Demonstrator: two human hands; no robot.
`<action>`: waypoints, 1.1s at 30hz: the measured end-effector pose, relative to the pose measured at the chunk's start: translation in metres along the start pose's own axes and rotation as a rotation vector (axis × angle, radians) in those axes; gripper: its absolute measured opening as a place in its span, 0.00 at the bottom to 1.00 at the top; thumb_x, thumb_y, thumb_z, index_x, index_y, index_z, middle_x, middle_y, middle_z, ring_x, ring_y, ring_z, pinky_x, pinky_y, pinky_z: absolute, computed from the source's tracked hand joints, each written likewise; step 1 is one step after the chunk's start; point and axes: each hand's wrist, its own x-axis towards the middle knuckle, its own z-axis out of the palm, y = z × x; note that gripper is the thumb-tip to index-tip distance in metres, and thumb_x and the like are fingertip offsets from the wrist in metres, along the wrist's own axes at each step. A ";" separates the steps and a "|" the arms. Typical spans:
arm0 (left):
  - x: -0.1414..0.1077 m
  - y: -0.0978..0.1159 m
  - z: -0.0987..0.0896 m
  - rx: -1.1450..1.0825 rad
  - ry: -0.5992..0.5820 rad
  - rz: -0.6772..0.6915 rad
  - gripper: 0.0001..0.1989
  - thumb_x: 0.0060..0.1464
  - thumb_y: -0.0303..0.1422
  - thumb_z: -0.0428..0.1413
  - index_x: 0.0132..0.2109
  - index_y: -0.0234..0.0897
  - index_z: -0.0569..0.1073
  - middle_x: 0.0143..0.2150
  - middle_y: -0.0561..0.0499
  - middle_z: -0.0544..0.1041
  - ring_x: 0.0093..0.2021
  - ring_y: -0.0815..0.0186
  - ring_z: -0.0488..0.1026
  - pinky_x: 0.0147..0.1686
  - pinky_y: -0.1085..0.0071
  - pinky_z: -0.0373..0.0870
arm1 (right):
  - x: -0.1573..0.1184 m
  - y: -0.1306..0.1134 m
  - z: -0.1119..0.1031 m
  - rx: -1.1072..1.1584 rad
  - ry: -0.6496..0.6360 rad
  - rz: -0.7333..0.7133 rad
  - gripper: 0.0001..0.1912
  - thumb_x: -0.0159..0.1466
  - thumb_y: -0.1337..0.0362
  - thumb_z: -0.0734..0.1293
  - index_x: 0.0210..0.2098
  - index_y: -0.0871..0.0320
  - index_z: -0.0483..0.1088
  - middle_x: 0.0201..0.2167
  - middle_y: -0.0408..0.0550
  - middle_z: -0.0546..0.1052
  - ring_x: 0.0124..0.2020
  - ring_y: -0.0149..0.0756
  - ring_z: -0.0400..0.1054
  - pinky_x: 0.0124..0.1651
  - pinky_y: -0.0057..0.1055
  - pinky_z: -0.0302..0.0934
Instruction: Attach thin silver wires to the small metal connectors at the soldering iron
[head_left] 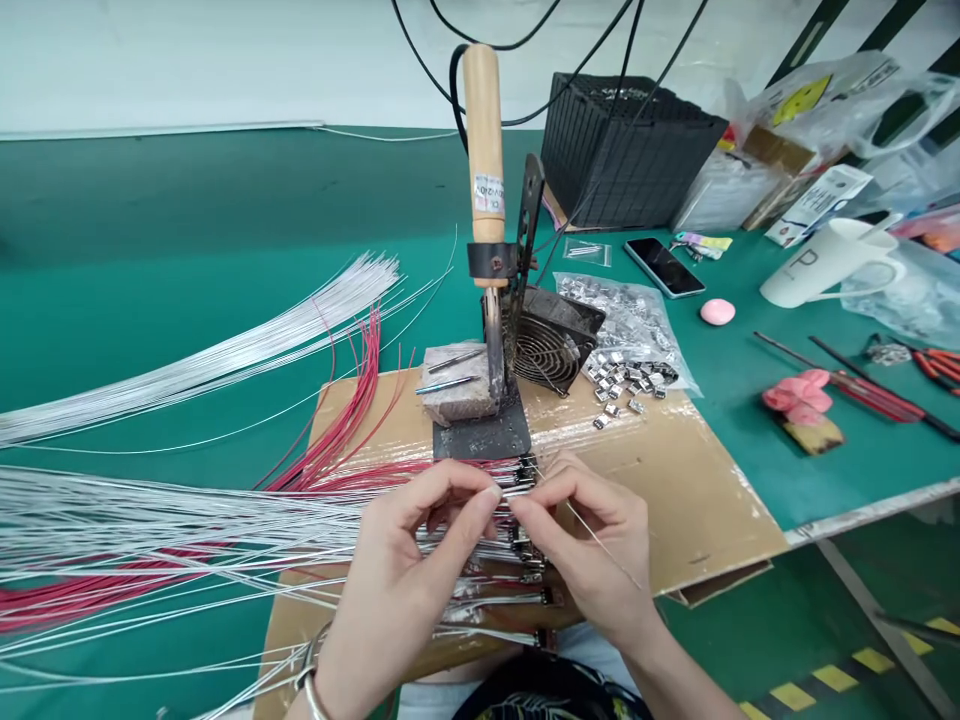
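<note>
My left hand (pixel 424 570) is closed, thumb and forefinger pinching the ends of thin white wires. My right hand (pixel 600 535) pinches close beside it, its fingertips almost meeting the left ones. A thin silvery wire, like solder wire (pixel 600 543), passes through the right hand and trails down over its back. Exactly what lies between the right fingertips is partly hidden. Beneath both hands, white wires (pixel 300 520) and red wires (pixel 367 475) end in a row of small dark connectors (pixel 546 597). Past them a wooden-handled soldering iron (pixel 486 140) stands tip down in its stand.
A cardboard sheet (pixel 660 500) covers the near table. By the iron are a stained block (pixel 459 400), a black fan (pixel 551 350) and metal connectors (pixel 622 380) spilling from a bag. Farther right lie a phone (pixel 664 267), a mug (pixel 817 265) and a black crate (pixel 622 160).
</note>
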 end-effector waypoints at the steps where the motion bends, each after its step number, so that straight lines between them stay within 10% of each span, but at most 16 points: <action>1: -0.001 0.000 0.001 0.030 0.014 0.022 0.06 0.64 0.33 0.59 0.37 0.40 0.78 0.31 0.57 0.79 0.32 0.70 0.73 0.35 0.77 0.69 | 0.000 0.001 0.000 0.005 0.001 -0.011 0.09 0.64 0.68 0.74 0.27 0.56 0.77 0.23 0.39 0.73 0.28 0.31 0.64 0.33 0.31 0.57; 9: -0.007 0.000 0.005 0.297 0.091 0.217 0.05 0.64 0.28 0.58 0.40 0.41 0.78 0.36 0.55 0.81 0.35 0.68 0.75 0.38 0.74 0.68 | -0.002 0.002 0.001 0.124 0.017 0.098 0.13 0.64 0.66 0.74 0.24 0.57 0.73 0.22 0.40 0.69 0.27 0.31 0.61 0.32 0.32 0.54; 15: -0.002 0.009 0.003 0.064 -0.043 0.005 0.10 0.64 0.35 0.58 0.34 0.38 0.78 0.27 0.55 0.75 0.26 0.70 0.66 0.25 0.75 0.63 | -0.002 0.000 -0.001 0.201 -0.015 0.263 0.12 0.63 0.61 0.75 0.26 0.57 0.75 0.23 0.40 0.70 0.27 0.31 0.60 0.32 0.31 0.54; 23: -0.002 0.003 0.007 -0.061 0.005 -0.072 0.05 0.62 0.34 0.61 0.37 0.38 0.77 0.27 0.56 0.77 0.28 0.70 0.73 0.30 0.78 0.69 | -0.002 -0.002 0.000 0.102 0.046 0.073 0.09 0.65 0.66 0.74 0.28 0.56 0.75 0.24 0.40 0.71 0.29 0.32 0.62 0.34 0.32 0.55; 33: -0.007 0.002 0.007 0.364 0.174 0.235 0.04 0.63 0.29 0.60 0.40 0.43 0.79 0.34 0.58 0.80 0.30 0.71 0.73 0.33 0.76 0.68 | -0.002 -0.002 0.000 0.096 0.034 0.048 0.10 0.66 0.67 0.73 0.27 0.56 0.75 0.24 0.40 0.70 0.29 0.33 0.61 0.34 0.33 0.54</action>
